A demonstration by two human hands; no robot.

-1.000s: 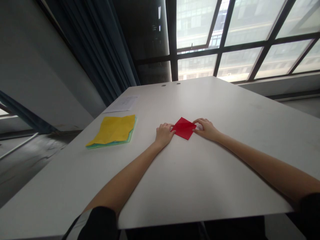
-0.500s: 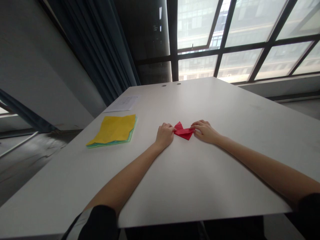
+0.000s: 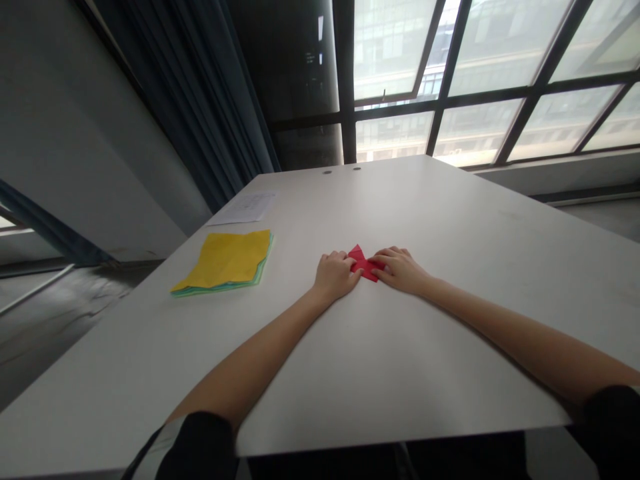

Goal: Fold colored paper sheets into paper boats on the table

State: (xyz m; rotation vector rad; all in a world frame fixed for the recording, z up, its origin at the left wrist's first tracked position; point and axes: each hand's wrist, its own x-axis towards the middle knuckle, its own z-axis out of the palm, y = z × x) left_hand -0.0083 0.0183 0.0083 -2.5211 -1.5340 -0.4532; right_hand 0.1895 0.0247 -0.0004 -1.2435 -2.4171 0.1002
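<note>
A small piece of folded red paper [image 3: 367, 268] lies on the white table between my hands, with one pointed corner sticking up at its far left. My left hand [image 3: 336, 273] grips its left side, thumb on the near part and fingers bent over the far part. From the right, my right hand [image 3: 397, 269] pinches the other side, its fingertips close to the middle of the paper. Both hands cover parts of the folds.
Left of my hands lies a stack of coloured paper [image 3: 227, 259], yellow on top with green and blue sheets below. Behind it is a printed white sheet [image 3: 243, 208]. The white table [image 3: 400, 373] reaches back toward a dark curtain [image 3: 200, 87] and windows.
Both hands have moved inward over the red paper and now hide more of it. The thumbs have come to its near edge.
</note>
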